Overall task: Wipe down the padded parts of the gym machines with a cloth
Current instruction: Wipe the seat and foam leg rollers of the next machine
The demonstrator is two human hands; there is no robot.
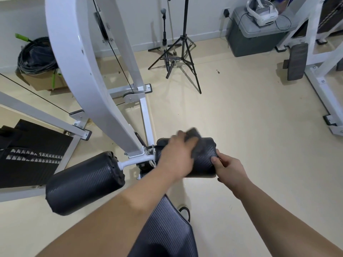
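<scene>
The beige floor [250, 117] carries a white machine frame [146, 112] at left, its base bars lying flat on it. A black tripod [182, 58] stands toward the far wall, with a slimmer stand [164, 34] just beside it. A grey bin [254, 39] sits against the wall. A cardboard box [42, 84] rests at far left. A second frame [319, 84] stands at right.

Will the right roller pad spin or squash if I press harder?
Probably spins: the right roller pad sits on a round white axle, and the right hand holds its end. Probably squashes slightly; it looks thickly padded. Its ribbed cover should grab the cloth.
</scene>
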